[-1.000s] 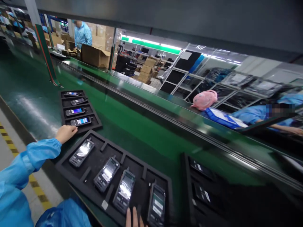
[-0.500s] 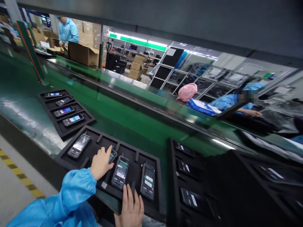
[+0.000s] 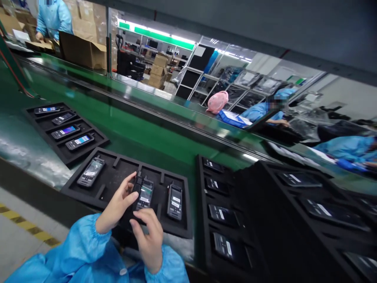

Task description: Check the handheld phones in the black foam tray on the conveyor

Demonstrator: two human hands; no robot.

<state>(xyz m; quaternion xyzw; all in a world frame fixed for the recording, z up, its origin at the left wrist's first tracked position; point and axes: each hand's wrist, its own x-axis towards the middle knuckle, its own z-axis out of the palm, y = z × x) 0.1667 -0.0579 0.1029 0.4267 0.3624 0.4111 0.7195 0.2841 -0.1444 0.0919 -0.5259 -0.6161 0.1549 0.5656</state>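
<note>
Black foam tray (image 3: 118, 198) on the green counter (image 3: 165, 145) — the left hand (image 3: 116, 206) fingers pinch a phone (image 3: 138, 188) just above its slot. Right hand (image 3: 150, 239) fingers curl under it — best keep both hands on and lift it level.

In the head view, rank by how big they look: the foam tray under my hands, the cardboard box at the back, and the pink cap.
1. Foam tray, though it is nearest the camera.
2. Cardboard box.
3. Pink cap.
</note>
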